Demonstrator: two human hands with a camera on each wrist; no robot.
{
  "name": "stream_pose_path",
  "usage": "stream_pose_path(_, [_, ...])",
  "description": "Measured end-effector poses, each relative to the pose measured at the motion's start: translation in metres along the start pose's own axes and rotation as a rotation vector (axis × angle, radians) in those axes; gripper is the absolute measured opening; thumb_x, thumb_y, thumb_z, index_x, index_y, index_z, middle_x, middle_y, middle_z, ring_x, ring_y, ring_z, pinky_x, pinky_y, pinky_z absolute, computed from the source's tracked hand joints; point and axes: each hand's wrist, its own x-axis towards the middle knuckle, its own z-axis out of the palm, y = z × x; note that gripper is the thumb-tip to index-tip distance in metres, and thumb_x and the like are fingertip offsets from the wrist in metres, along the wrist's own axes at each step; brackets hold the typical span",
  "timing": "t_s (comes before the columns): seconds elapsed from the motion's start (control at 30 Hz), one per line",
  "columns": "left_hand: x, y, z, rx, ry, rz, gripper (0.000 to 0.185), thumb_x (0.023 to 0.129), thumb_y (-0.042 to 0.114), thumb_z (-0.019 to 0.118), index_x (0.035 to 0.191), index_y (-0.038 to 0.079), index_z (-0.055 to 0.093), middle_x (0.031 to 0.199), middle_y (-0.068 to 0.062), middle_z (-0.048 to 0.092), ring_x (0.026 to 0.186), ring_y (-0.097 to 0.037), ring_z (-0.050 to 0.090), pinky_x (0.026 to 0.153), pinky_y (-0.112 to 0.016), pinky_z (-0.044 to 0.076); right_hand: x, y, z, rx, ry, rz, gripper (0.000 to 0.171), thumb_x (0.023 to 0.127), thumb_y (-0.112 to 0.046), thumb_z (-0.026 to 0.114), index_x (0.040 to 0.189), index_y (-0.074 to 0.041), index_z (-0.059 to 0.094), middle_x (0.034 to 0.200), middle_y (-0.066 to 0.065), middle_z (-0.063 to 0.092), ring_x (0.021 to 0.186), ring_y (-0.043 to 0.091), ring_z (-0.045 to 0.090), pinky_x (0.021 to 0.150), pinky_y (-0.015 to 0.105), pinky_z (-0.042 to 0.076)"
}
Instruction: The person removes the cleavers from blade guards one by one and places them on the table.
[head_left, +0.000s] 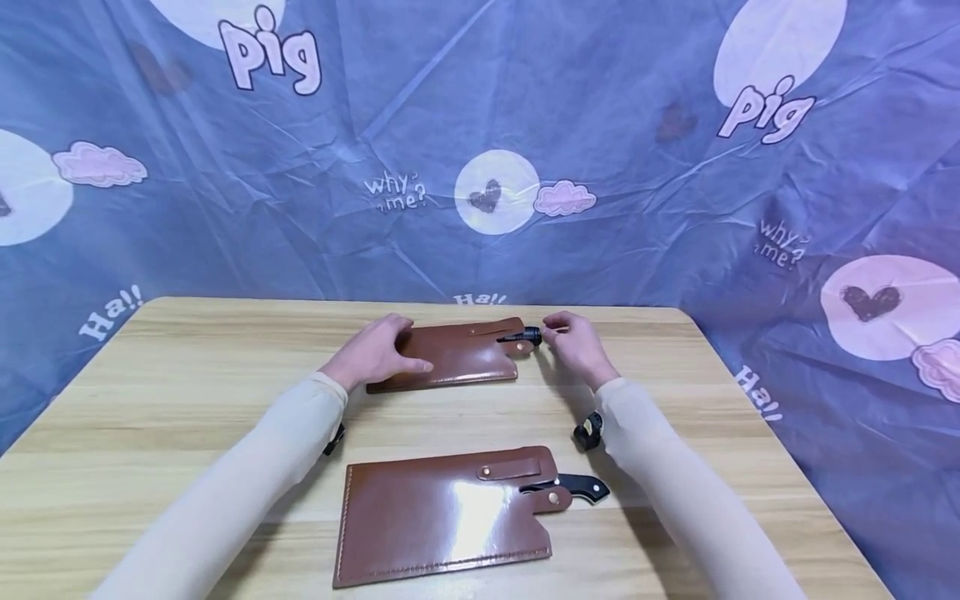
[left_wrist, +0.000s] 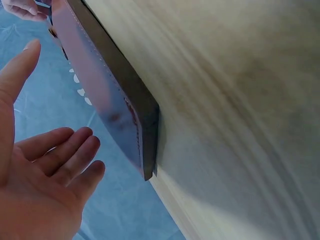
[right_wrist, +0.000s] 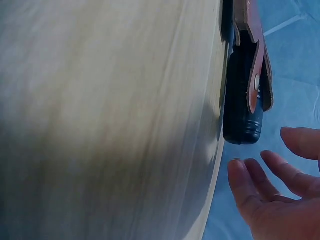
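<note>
Toward the back of the table lies a brown leather knife sheath (head_left: 465, 354), its stitched edge and thickness showing in the left wrist view. From its right end sticks a round black handle (right_wrist: 243, 107), beside a snap strap (right_wrist: 255, 85). My left hand (head_left: 372, 352) is over the sheath's left end, thumb spread from the fingers; in the left wrist view the fingers are apart from the leather. Just off the handle's end is my right hand (head_left: 577, 343), its fingers loosely bent with nothing between them.
Nearer the front lies a second, similar brown sheath (head_left: 420, 521) with a riveted black knife handle (head_left: 585, 486) protruding right. Both sit on a light wooden table (head_left: 187, 400). A blue printed cloth (head_left: 420, 125) hangs behind. Each wrist wears a small black device (head_left: 588, 431).
</note>
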Motion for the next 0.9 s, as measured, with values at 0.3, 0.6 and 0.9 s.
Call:
stream_pose_path(0.3, [0.015,0.004,0.008,0.035,-0.076,-0.008,0.099,0.075,0.049,0.082,0.146,-0.006,0.039,0.148,-0.021,0.041,0.137,-0.036,0.035,0.112,-0.045,0.028,0.008,0.0,0.009,0.009,-0.026,0.018,0.035,0.099,-0.005,0.052,0.131,0.01,0.054,0.119,0.023,0.06,0.095,0.029,0.06,0.082,0.034,0.048])
stream_pose_path(0.6, [0.018,0.001,0.013,0.094,-0.185,0.008,0.118,0.073,0.054,0.081,0.15,-0.011,0.021,0.156,-0.027,0.019,0.144,-0.038,0.017,0.115,-0.046,0.017,0.014,-0.001,0.017,-0.017,-0.034,0.054,0.028,0.1,-0.005,0.049,0.123,0.007,0.059,0.109,0.02,0.062,0.088,0.024,0.056,0.071,0.027,0.044])
stream_pose_path(0.9, [0.021,-0.001,0.013,0.153,-0.233,0.039,0.12,0.069,0.054,0.084,0.149,-0.012,0.023,0.155,-0.028,0.022,0.143,-0.042,0.018,0.115,-0.053,0.013,0.016,0.001,0.015,-0.014,-0.036,0.087,0.029,0.1,-0.007,0.052,0.123,0.008,0.061,0.101,0.017,0.063,0.085,0.021,0.056,0.068,0.026,0.045])
